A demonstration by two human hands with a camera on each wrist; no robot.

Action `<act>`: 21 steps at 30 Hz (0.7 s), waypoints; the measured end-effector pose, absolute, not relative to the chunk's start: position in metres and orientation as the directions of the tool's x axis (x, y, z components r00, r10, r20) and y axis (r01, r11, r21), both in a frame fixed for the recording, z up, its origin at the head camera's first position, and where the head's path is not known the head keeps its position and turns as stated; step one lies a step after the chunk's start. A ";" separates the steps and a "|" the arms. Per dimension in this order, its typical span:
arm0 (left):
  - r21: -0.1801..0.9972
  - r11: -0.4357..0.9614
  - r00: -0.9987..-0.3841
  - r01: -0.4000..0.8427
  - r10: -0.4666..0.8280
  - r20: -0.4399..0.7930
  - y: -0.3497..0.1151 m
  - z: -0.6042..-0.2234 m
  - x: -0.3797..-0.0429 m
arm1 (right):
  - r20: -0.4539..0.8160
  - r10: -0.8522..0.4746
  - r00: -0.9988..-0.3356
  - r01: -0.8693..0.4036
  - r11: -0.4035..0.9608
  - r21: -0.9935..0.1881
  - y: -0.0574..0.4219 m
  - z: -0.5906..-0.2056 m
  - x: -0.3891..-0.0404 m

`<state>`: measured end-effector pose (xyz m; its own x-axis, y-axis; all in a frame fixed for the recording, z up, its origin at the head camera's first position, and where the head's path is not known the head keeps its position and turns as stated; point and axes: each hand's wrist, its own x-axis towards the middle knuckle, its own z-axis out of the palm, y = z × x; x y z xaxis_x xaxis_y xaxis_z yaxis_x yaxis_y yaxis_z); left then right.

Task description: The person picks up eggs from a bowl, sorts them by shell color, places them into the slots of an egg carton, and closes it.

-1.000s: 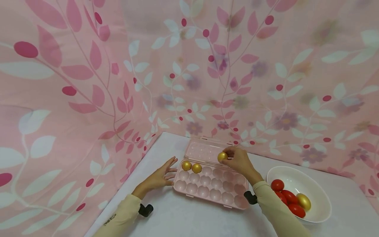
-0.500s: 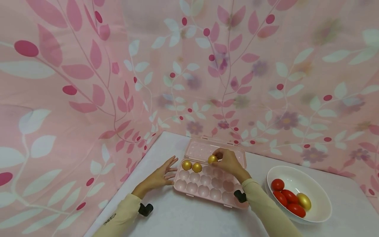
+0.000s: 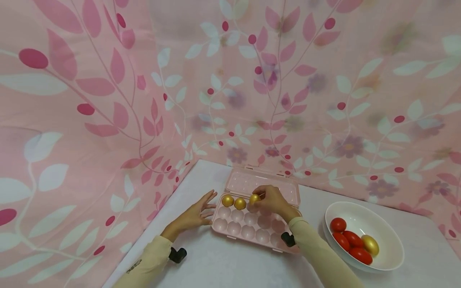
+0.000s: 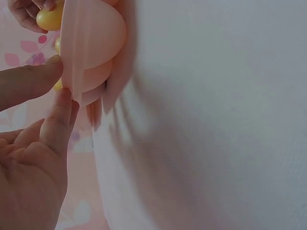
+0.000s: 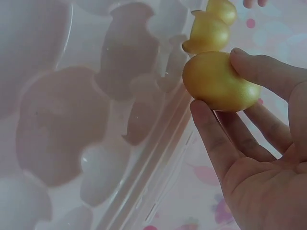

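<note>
While the open pink plastic egg tray (image 3: pixel 248 233) and, right of it, the glossy white oval bowl (image 3: pixel 360 218) stay put, the left hand (image 3: pixel 191 216) touches the tray's left end with extended fingers, gripping nothing. Right hand (image 3: pixel 274 199), a second ago over the pink lid (image 3: pixel 241 180), now lower and further left, thumb and fingers pinching a shiny gold egg (image 3: pixel 254 199) at the tray's back row, just beside two seated gold eggs (image 3: pixel 239 204).

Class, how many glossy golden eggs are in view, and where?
4: two glossy golden eggs in far-left cups of the pink plastic tray, a third golden egg in the white oval bowl, a fourth golden egg pinched by the right hand, which hides some tray cups.
</note>
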<state>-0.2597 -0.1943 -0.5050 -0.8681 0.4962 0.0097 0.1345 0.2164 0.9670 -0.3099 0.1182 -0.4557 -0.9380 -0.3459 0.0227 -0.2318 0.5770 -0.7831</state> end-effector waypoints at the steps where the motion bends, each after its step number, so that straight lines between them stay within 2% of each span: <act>1: 0.966 0.218 -0.867 0.138 0.498 0.012 -0.194 -0.505 -0.260 | 0.019 -0.347 -0.938 -0.231 0.580 -0.781 0.117 -0.456 -0.310; 11: 0.969 0.184 -0.855 0.167 0.516 0.049 -0.196 -0.507 -0.258 | 0.039 -0.402 -0.915 -0.294 0.598 -0.746 0.110 -0.465 -0.308; 21: 0.969 0.177 -0.850 0.170 0.524 0.054 -0.195 -0.505 -0.257 | 0.052 -0.390 -0.919 -0.305 0.624 -0.719 0.106 -0.471 -0.309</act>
